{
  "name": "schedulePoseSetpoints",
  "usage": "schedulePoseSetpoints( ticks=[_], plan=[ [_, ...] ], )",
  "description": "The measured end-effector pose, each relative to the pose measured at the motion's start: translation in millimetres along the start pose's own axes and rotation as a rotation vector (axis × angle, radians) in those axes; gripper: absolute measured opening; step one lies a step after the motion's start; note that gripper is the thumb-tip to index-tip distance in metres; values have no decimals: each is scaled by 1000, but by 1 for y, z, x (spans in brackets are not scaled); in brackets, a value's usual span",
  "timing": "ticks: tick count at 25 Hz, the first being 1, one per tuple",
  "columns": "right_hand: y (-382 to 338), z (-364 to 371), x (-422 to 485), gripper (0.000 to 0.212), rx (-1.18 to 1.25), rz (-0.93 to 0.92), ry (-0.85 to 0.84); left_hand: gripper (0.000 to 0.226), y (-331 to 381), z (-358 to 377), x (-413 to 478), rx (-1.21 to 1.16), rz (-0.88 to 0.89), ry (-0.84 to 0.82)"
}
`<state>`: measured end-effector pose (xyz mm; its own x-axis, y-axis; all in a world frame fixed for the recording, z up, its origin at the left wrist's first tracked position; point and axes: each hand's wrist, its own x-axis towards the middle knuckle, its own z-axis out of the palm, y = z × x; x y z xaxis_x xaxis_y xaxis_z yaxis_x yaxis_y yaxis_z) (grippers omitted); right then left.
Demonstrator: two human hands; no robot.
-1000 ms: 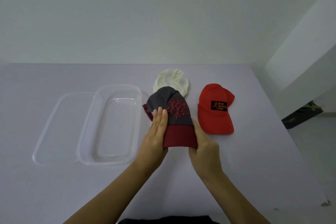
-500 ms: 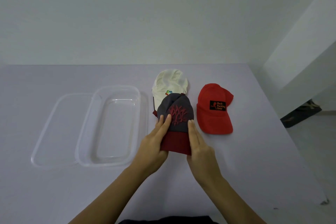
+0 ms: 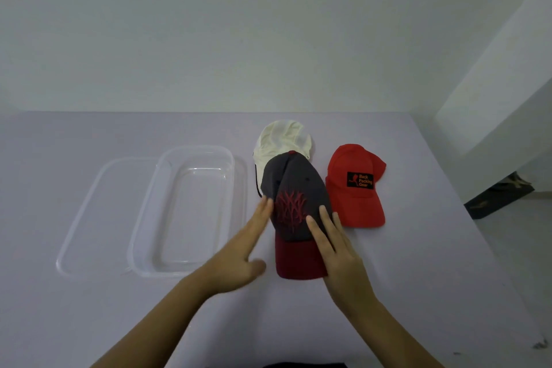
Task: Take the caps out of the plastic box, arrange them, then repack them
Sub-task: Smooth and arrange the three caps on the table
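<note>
A grey cap [image 3: 294,188] with a dark red brim and red stitching lies flat on the table, its crown overlapping a cream cap [image 3: 283,140] behind it. A red cap [image 3: 355,185] with a black patch lies to its right. My left hand [image 3: 242,251] has straight fingers, and their tips touch the grey cap's left edge. My right hand [image 3: 337,245] rests flat on the cap's right side and brim. The clear plastic box [image 3: 185,209] stands empty to the left.
The box's clear lid [image 3: 89,212] lies partly under the box on its left. The pale table [image 3: 418,278] ends at the right, with a wall corner and dark floor [image 3: 495,194] beyond it.
The grey cap has gone from held up to lying flat over the cream cap's brim. Both hands have straightened their fingers on it.
</note>
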<state>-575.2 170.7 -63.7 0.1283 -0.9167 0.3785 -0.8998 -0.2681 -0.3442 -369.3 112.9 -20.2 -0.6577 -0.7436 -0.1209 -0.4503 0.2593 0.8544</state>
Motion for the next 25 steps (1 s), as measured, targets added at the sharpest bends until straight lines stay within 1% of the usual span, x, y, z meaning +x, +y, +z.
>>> schedulePoseSetpoints(
  ticks=[2,3,4,6,8,10,13,14,16,18,19,20,22,23,24,25],
  plan=[
    [0,3,-7,123,-1,-31,-7,76,2,-16,12,-166,-53,251],
    [-1,4,-11,121,8,-46,-4,74,2,-24,21,-214,-99,326],
    [-3,4,-13,119,15,-63,2,73,4,-32,31,-245,-129,342],
    [-5,3,-15,121,13,-104,11,73,6,-44,46,-283,-104,276],
    [-5,3,-16,123,16,-129,3,74,12,-50,53,-345,-57,144],
    [-3,1,-16,120,15,-134,18,68,16,-50,59,-365,-44,64],
    [1,3,-19,122,-11,-126,1,35,24,-49,64,-483,-96,66],
    [2,5,-21,122,-20,-119,-6,29,25,-48,65,-535,-117,84],
    [3,10,-25,118,-47,-99,-36,30,25,-46,68,-638,-152,124],
    [8,12,-23,124,-36,-25,-115,31,25,-46,70,-682,-157,168],
    [13,11,-22,122,33,34,-124,31,25,-47,71,-676,-145,182],
    [19,7,-18,113,146,109,-99,30,25,-47,70,-660,-127,187],
    [24,-9,-1,77,438,284,-43,28,28,-47,68,-632,-102,185],
    [23,-19,10,65,545,347,-28,25,30,-47,67,-621,-95,178],
    [23,-29,22,65,624,385,-33,23,33,-46,66,-609,-87,160],
    [23,-37,33,71,702,396,-68,22,37,-45,66,-596,-77,133]
  ],
)
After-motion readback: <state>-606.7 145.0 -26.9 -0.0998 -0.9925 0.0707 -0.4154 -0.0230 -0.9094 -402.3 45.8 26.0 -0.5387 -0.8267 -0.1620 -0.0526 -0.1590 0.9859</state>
